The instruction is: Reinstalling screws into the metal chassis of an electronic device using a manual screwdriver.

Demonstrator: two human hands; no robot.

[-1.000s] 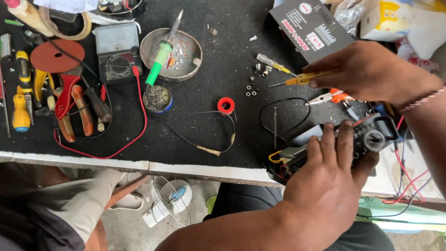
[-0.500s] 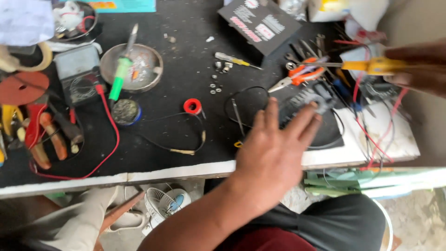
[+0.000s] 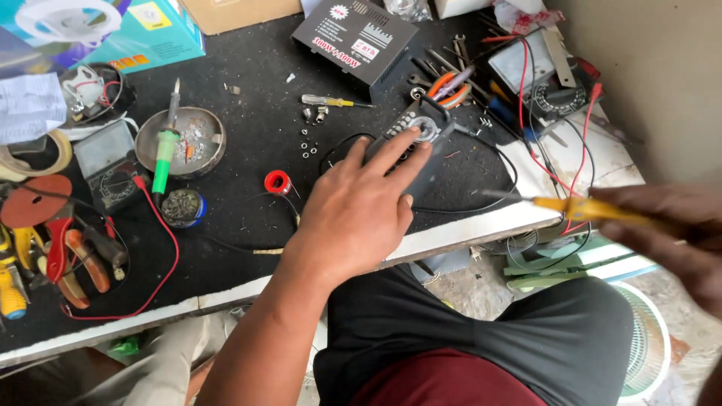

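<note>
Our right hand (image 3: 669, 233) is closed around a yellow-handled screwdriver (image 3: 579, 207), held out past the table's edge, its shaft pointing left toward the bench. Our left hand (image 3: 361, 207) lies flat, fingers spread, pressing on a small dark device (image 3: 421, 139) with buttons and a round dial. The device sits on the black table (image 3: 248, 150), its long axis running from near us up and to the right. It lies to the left of the screwdriver tip, well apart from it, so the left hand is much nearer. A black wire (image 3: 481, 207) loops just beside it.
</note>
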